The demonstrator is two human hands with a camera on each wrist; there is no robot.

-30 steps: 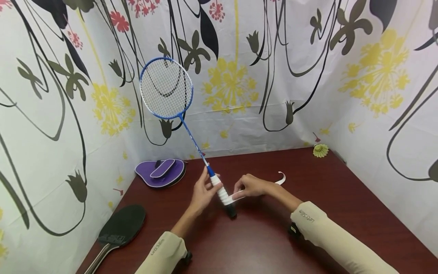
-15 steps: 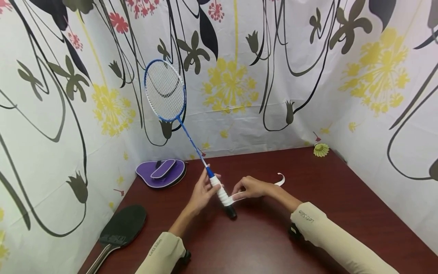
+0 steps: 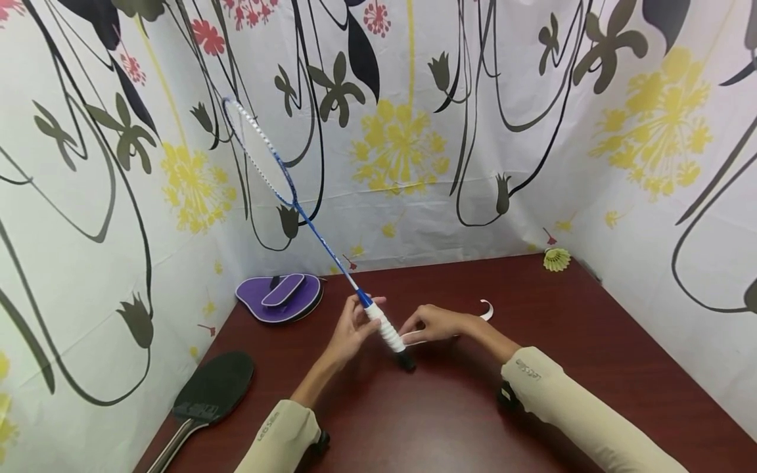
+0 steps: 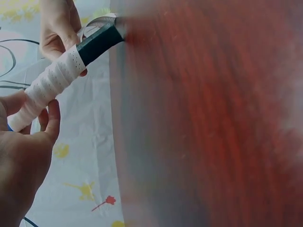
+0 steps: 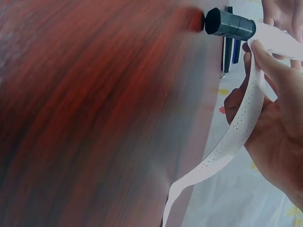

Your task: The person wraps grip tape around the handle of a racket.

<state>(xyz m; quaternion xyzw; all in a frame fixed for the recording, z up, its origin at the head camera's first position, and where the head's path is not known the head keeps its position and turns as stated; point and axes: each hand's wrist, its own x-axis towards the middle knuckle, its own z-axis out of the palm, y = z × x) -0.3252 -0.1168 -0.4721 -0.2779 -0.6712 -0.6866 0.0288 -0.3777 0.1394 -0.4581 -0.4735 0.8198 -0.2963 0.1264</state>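
A blue and white badminton racket [image 3: 324, 244] slants up to the left, its head seen nearly edge-on in the head view. My left hand [image 3: 349, 334] grips its handle near the blue cone, thumb and fingers round the white wrap. Perforated white grip tape [image 4: 56, 78] covers most of the handle in overlapping turns; the black butt end [image 5: 229, 24] is bare. Beside the lowest turn, my right hand [image 3: 434, 322] pinches the loose length of grip tape [image 5: 232, 142] between thumb and fingers. Its tail runs under the right forearm and curls up beyond it.
A purple paddle case [image 3: 280, 299] lies at the table's back left. The black table tennis paddle [image 3: 214, 387] lies along the left edge. A yellow shuttlecock [image 3: 556, 259] sits in the back right corner. Patterned cloth [image 3: 402, 223] hangs round the dark red table [image 3: 449, 420].
The racket has turned about its shaft, so its head went from nearly face-on to nearly edge-on. The butt end has shifted slightly right. Both hands stay almost in place.
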